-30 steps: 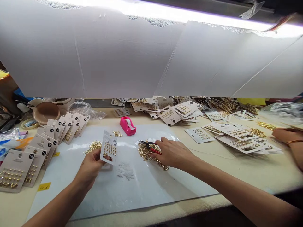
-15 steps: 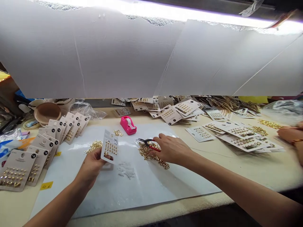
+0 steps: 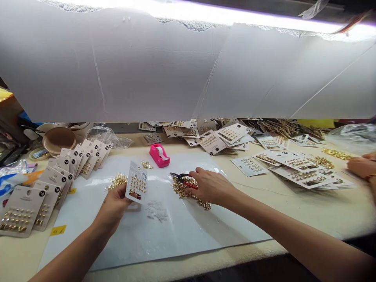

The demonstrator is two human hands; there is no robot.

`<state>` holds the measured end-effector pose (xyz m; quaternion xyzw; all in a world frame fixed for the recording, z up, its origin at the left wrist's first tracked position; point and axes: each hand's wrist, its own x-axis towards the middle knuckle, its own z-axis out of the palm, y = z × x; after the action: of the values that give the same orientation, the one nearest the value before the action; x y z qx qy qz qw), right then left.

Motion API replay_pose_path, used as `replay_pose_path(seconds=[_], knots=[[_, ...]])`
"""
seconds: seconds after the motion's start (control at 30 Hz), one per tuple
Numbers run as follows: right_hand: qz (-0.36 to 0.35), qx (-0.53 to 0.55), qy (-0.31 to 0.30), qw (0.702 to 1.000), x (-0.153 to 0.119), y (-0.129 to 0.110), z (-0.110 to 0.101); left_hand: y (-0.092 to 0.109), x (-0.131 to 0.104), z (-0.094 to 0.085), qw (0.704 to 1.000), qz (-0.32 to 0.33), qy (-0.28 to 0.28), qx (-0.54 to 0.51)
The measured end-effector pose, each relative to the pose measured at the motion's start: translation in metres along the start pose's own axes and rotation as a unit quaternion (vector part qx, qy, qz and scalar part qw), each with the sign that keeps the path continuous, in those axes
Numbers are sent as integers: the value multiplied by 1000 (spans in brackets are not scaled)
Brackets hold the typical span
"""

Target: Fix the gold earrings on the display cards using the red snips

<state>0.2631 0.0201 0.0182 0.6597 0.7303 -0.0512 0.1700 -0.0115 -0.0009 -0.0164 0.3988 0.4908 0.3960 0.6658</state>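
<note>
Under the bright lamp, gold pieces lie on pale sheeting.

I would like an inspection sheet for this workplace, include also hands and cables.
Surface: pale sheet on cream table.
Job's things: gold-studded card; red-handled pliers at pile of gold pieces.
Clutter: pink tape dispenser, brown bowl, clear plastic bag.
Hands: left hand holds card; right hand holds pliers.
Cables: nothing certain; reddish strand near lamp unclear.
Surroundings: white board behind; another person's hand at right.
</note>
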Motion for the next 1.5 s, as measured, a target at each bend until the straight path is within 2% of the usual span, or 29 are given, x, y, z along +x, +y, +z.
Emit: replay_pose_path(seconds=[0.2,0.47,0.77,1.0,1.5], knots=[[3,4,1,1000,0,1,1,-1,1,0,1000,-5,11,12],[3,13,7,1000,1,1,2,-4,2,-2,1000,-2,-5,2],[-20,52,53,997,-11,-1,2,0,1,1,1000,-3,-11,-2],[7,10,42,999,-4,4,6,2,0,2,1000,-7,-8,6],[0,22,26,999,2,4,9,2,0,2,1000,-5,-6,6]])
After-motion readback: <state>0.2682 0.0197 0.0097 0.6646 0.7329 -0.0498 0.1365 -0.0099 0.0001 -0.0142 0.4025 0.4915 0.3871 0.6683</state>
